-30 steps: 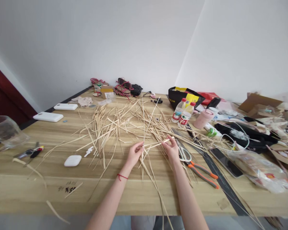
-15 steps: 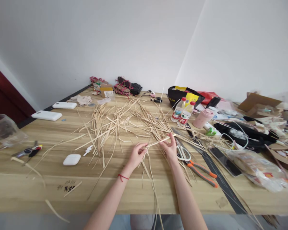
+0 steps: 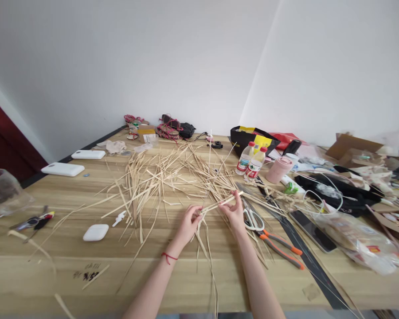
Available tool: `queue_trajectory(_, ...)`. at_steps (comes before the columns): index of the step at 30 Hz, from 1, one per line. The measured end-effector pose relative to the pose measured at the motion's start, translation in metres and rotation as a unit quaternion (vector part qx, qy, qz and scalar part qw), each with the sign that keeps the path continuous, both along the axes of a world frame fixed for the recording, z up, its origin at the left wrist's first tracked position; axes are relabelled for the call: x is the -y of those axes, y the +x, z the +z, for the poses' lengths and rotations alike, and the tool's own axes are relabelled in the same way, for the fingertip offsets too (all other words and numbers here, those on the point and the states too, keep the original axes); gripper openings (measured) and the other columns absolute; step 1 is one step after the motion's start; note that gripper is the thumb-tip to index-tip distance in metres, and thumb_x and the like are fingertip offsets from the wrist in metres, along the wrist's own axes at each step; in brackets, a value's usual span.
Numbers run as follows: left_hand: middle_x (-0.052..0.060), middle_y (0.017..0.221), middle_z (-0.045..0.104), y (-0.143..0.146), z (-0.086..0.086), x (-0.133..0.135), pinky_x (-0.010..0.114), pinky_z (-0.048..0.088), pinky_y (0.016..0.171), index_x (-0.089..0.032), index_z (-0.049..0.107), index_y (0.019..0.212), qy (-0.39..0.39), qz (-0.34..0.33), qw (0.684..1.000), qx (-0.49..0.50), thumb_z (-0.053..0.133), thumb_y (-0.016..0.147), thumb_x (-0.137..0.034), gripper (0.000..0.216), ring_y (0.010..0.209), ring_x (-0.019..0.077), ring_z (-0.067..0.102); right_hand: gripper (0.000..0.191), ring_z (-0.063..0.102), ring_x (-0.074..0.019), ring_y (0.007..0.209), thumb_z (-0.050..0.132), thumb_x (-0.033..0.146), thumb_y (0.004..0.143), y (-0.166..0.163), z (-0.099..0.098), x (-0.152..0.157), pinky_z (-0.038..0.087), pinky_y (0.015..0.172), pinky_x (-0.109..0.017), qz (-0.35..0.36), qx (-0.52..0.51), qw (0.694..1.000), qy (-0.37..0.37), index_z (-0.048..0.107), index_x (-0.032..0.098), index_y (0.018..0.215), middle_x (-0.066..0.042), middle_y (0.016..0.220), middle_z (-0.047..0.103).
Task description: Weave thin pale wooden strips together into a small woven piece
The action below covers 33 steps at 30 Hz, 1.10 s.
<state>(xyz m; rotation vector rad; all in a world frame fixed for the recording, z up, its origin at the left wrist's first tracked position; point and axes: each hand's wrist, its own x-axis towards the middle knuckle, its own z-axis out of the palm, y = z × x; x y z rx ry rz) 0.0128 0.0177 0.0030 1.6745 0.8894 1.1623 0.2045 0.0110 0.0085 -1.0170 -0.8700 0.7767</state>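
Observation:
Between my hands runs a pale straw strip (image 3: 216, 206), held slanting up to the right above the table. My left hand (image 3: 190, 220) pinches its lower end, where several long strips (image 3: 210, 252) hang down toward the table's front edge. My right hand (image 3: 233, 211) grips the strip near its upper end with thumb and fingers. Beyond both hands spreads a loose heap of straw strips (image 3: 153, 177). White-handled scissors (image 3: 253, 220) and orange-handled pliers (image 3: 282, 250) lie just right of my right hand.
Two water bottles (image 3: 245, 158), a pink cup (image 3: 279, 169) and a black-yellow bag (image 3: 241, 138) stand back right. A phone (image 3: 312, 230) and plastic bag (image 3: 362, 241) lie on the right. A white earphone case (image 3: 95, 232), knife-like tools (image 3: 36, 220) and a clear container (image 3: 5, 190) are left.
The view has tilted up slightly, so everything sits lower in the picture. Both hands keep their hold on the strip, which hardly shifts between them.

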Motion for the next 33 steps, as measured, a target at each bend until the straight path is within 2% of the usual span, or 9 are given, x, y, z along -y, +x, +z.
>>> queue_trajectory(18,0.007,0.110,0.056,0.0009,0.0040,0.0021,0.029,0.056,0.069,-0.021,0.057,0.110,0.026,-0.005,1.000,-0.008,0.053,0.084,-0.022,0.026,0.080,0.0125,0.059,0.106,0.062,-0.0190,0.089,0.083,0.029,0.052,-0.0029,0.0011,0.0000,0.057,0.067,-0.032,0.028,-0.018,0.999,0.005,0.026,0.041,0.141,-0.007,0.147,0.026)
queue_trajectory(29,0.009,0.116,0.056,0.0007,0.0085,0.0043,0.029,0.057,0.066,-0.020,0.058,0.109,0.004,-0.029,0.999,0.019,0.054,0.085,-0.024,0.025,0.078,0.0136,0.066,0.092,0.064,-0.0156,0.083,0.081,0.029,0.053,-0.0015,0.0016,-0.0008,0.055,0.074,-0.034,0.040,-0.040,0.998,-0.008,0.040,0.039,0.135,-0.006,0.139,0.040)
queue_trajectory(33,0.009,0.116,0.056,0.0006,0.0060,0.0034,0.029,0.058,0.067,-0.021,0.058,0.110,0.013,-0.019,1.000,0.013,0.056,0.083,-0.021,0.027,0.078,0.0136,0.066,0.091,0.064,-0.0155,0.083,0.081,0.026,0.053,-0.0013,0.0004,-0.0017,0.054,0.073,-0.034,0.047,-0.049,0.998,-0.011,0.041,0.039,0.134,-0.007,0.139,0.041)
